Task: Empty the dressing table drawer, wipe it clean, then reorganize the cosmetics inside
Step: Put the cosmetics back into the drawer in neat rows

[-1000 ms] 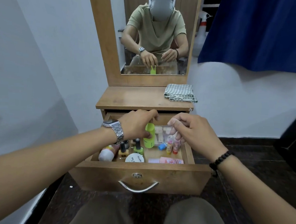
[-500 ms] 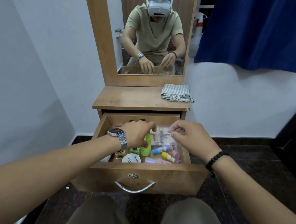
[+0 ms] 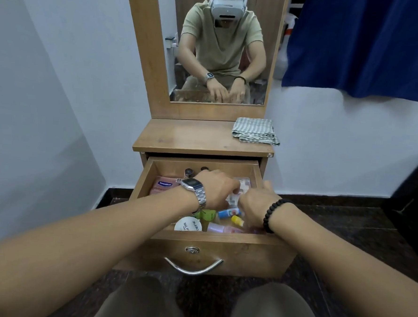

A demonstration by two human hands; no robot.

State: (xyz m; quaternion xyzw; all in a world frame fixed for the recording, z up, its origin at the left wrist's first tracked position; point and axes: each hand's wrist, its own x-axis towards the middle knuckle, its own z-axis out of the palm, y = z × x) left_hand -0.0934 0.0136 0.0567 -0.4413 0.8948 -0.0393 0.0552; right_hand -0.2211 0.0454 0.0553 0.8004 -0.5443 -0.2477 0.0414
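Inside the drawer: we see both hands reaching down among the cosmetics, close together near the back right.
Drawer: the drawer [image 3: 216,254] is pulled wide out of the dressing table [image 3: 199,138], its curved metal handle [image 3: 192,267] facing us.
Left hand: our left hand [image 3: 214,188], with a metal watch [image 3: 194,188] on the wrist, lies knuckles up over the clear packet [image 3: 240,184]; the fingers bend down onto it, but we cannot tell whether they grip it.
Right hand: our right hand [image 3: 256,203], a black bead bracelet [image 3: 271,215] at the wrist, reaches in just beside the left — its fingers point down out of sight, so we cannot tell what, if anything, they hold.
Cosmetics: a pink tube [image 3: 164,186] lies at the left of the drawer, two dark caps [image 3: 190,173] stand near the back wall, and a round white tub [image 3: 188,224], a green bottle [image 3: 205,215], a blue-capped stick [image 3: 229,212], a yellow-capped stick [image 3: 237,220] and a pale pink bottle [image 3: 219,228] crowd the front.
Cloth: a folded striped cloth [image 3: 255,131] rests on the right end of the table top — well apart from the hands.
Mirror: the mirror [image 3: 222,49] above shows the person seated, both hands low.
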